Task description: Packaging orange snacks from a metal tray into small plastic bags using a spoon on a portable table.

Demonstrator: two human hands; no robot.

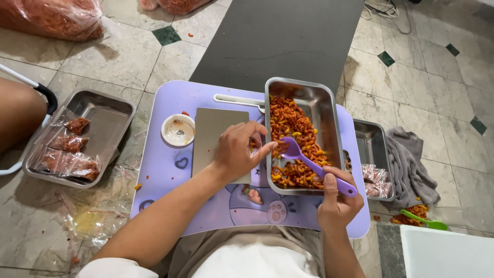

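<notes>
Holding a purple spoon (314,163) by the end of its handle, the right hand (337,200) has its fingers curled tight around it near the front right corner of the lilac lap table (175,164). The spoon's bowl rests in the orange-red snack mix inside a steel tray (329,110) that stands along the table's right edge. The left hand (237,150) lies at the tray's left rim, fingers bent and drawn together, the thumb reaching to the spoon's bowl; whether it pinches anything I cannot tell. Under that hand sits a flat grey scale (213,131), with a small white cup (178,129) just beside it toward the left edge. On the floor left of the table, another steel tray (110,116) holds 3 filled clear bags (67,149). To the right, a 3rd tray (371,141) holds more bags, beside a grey cloth (409,164) and a green spoon (424,221).
</notes>
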